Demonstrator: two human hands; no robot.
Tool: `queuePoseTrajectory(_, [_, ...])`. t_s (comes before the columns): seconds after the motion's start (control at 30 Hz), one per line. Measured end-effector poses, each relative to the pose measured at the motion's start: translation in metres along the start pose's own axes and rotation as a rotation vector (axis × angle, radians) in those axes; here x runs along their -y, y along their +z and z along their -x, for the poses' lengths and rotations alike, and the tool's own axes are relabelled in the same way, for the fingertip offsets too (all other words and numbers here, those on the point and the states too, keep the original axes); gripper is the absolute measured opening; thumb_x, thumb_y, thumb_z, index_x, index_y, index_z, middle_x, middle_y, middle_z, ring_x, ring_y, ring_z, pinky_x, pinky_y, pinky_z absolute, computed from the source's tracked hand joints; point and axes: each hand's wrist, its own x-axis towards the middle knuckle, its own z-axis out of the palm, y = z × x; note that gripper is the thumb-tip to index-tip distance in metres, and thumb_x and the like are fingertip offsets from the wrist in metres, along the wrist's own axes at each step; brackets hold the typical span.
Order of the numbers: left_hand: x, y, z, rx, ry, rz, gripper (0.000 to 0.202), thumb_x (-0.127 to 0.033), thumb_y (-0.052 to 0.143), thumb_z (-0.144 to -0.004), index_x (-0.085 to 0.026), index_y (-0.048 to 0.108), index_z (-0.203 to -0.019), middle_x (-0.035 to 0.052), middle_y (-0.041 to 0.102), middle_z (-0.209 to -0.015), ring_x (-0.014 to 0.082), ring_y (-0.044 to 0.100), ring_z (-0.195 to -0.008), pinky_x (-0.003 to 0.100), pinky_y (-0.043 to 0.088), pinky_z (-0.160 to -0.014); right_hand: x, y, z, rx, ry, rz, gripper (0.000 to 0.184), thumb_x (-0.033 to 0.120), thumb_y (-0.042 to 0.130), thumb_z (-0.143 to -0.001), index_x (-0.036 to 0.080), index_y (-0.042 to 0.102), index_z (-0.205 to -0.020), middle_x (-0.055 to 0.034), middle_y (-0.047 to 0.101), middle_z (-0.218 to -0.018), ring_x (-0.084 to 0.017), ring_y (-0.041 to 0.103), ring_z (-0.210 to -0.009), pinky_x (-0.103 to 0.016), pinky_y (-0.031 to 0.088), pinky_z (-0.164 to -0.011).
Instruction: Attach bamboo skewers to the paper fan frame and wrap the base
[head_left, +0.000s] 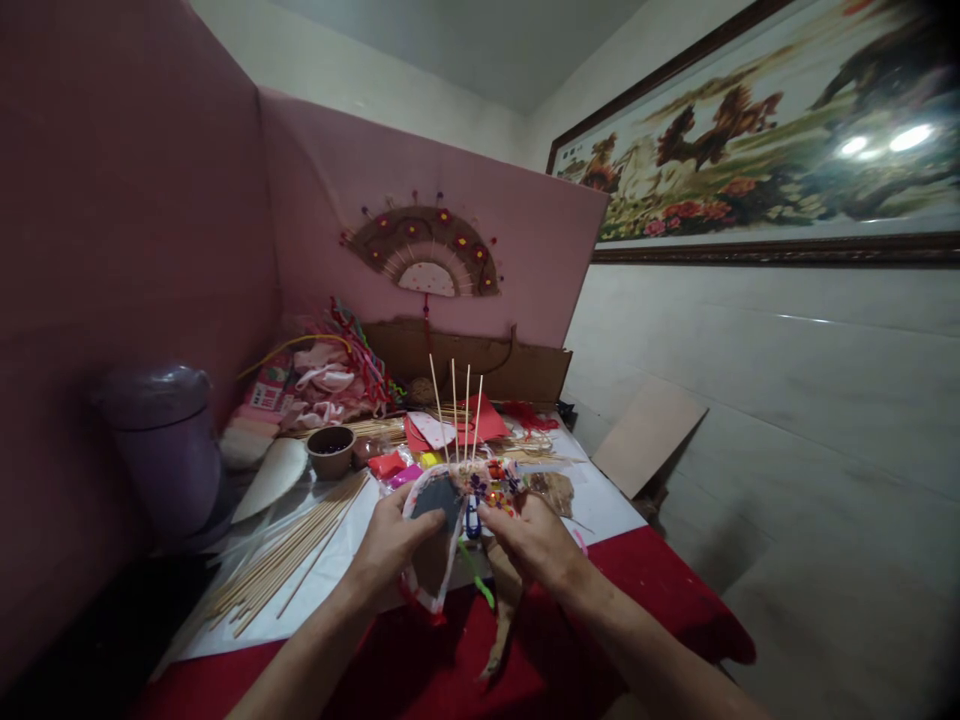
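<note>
My left hand (pixel 400 535) is closed on a dark grey, curved craft piece (pixel 433 550) edged with pale pink and white trim, its thumb lying across the face. My right hand (pixel 536 540) is closed at the right on a part decorated with small red, orange and purple flower-like ornaments (pixel 499 485); whether this is joined to the grey piece, I cannot tell. Several thin wooden sticks (pixel 466 410) rise upright just behind the hands. Below them hang a bright green fuzzy strip (pixel 478 577) and a brown strip of cloth or paper (pixel 501 605).
Bamboo sticks (pixel 289 555) lie fanned out on the left of the white sheet (pixel 352 535). Beyond are a brown bowl (pixel 331 452), red paper (pixel 480 420) and pink cloth (pixel 326 370). A lidded bin (pixel 165 450) stands left. A decorated fan (pixel 427 250) hangs on the pink board (pixel 525 240).
</note>
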Motion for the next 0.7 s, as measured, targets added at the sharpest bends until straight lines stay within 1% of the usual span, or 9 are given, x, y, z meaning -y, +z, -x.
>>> queuePoseTrajectory(0.13, [0.000,0.001,0.000,-0.013,-0.010,0.004,0.027,-0.019,0.068,-0.059,-0.013,0.066,-0.086,0.0038,0.069,-0.073,0.0174,0.060,-0.064,0.027,0.045,-0.062,0.004,-0.004,0.001,-0.004,0.025,-0.020,0.032,0.042,0.053,-0.079,0.013,0.064,-0.071,-0.0037,0.061,-0.060,-0.018,0.057,-0.067,-0.025,0.045,-0.065])
queuePoseTrajectory(0.27, [-0.001,0.002,0.000,-0.021,-0.023,0.022,0.025,-0.020,0.069,-0.058,-0.014,0.067,-0.082,0.0035,0.069,-0.072,0.0170,0.061,-0.062,0.026,0.046,-0.061,0.006,-0.001,0.000,0.027,-0.005,-0.080,0.028,0.039,0.053,-0.079,0.013,0.065,-0.080,-0.0047,0.065,-0.073,-0.018,0.059,-0.074,-0.026,0.045,-0.072])
queuePoseTrajectory(0.33, [-0.002,0.002,0.001,-0.028,-0.034,0.030,0.025,-0.019,0.070,-0.057,-0.013,0.066,-0.081,0.0036,0.069,-0.071,0.0168,0.061,-0.061,0.026,0.046,-0.060,0.005,0.001,-0.001,0.051,-0.027,-0.106,0.026,0.037,0.055,-0.079,0.014,0.065,-0.084,-0.0039,0.066,-0.078,-0.017,0.058,-0.074,-0.026,0.045,-0.073])
queuePoseTrajectory(0.37, [-0.002,0.002,0.001,-0.029,-0.044,0.040,0.025,-0.019,0.070,-0.057,-0.013,0.066,-0.082,0.0037,0.069,-0.070,0.0167,0.061,-0.061,0.026,0.046,-0.060,0.004,0.001,-0.001,0.052,-0.026,-0.109,0.025,0.037,0.055,-0.079,0.014,0.065,-0.083,-0.0033,0.065,-0.076,-0.016,0.057,-0.071,-0.026,0.045,-0.071])
queuePoseTrajectory(0.43, [-0.001,0.001,0.001,-0.021,-0.070,0.072,0.026,-0.019,0.069,-0.058,-0.013,0.065,-0.084,0.0042,0.069,-0.071,0.0168,0.061,-0.060,0.027,0.047,-0.060,0.002,-0.001,-0.002,0.043,-0.001,-0.094,0.028,0.039,0.053,-0.080,0.014,0.064,-0.074,-0.0009,0.060,-0.062,-0.014,0.052,-0.057,-0.025,0.044,-0.061])
queuePoseTrajectory(0.5, [0.000,0.000,0.001,-0.007,-0.086,0.110,0.027,-0.018,0.068,-0.059,-0.013,0.065,-0.086,0.0049,0.070,-0.072,0.0171,0.062,-0.060,0.028,0.048,-0.060,-0.004,-0.007,-0.003,0.018,0.016,-0.053,0.036,0.044,0.049,-0.083,0.015,0.059,-0.063,0.0022,0.049,-0.048,-0.012,0.044,-0.046,-0.024,0.038,-0.050])
queuePoseTrajectory(0.57, [0.001,-0.001,0.000,-0.013,-0.098,0.139,0.027,-0.018,0.069,-0.059,-0.013,0.064,-0.085,0.0052,0.070,-0.072,0.0174,0.063,-0.060,0.028,0.048,-0.059,-0.014,-0.016,-0.004,-0.027,-0.012,0.023,0.040,0.047,0.047,-0.083,0.017,0.056,-0.059,0.0030,0.043,-0.043,-0.012,0.042,-0.044,-0.024,0.035,-0.048])
queuePoseTrajectory(0.63, [0.001,-0.001,0.000,-0.039,-0.105,0.153,0.025,-0.018,0.070,-0.058,-0.012,0.064,-0.082,0.0047,0.069,-0.069,0.0169,0.062,-0.058,0.026,0.048,-0.057,-0.029,-0.028,-0.006,-0.090,-0.053,0.141,0.038,0.048,0.047,-0.083,0.017,0.058,-0.064,0.0014,0.048,-0.047,-0.015,0.047,-0.050,-0.026,0.037,-0.053])
queuePoseTrajectory(0.7, [0.000,-0.002,0.000,-0.057,-0.111,0.162,0.024,-0.018,0.070,-0.058,-0.012,0.063,-0.080,0.0045,0.069,-0.067,0.0165,0.062,-0.056,0.025,0.048,-0.055,-0.045,-0.038,-0.008,-0.144,-0.048,0.308,0.033,0.046,0.046,-0.084,0.018,0.058,-0.074,-0.0012,0.054,-0.056,-0.018,0.052,-0.058,-0.027,0.038,-0.057])
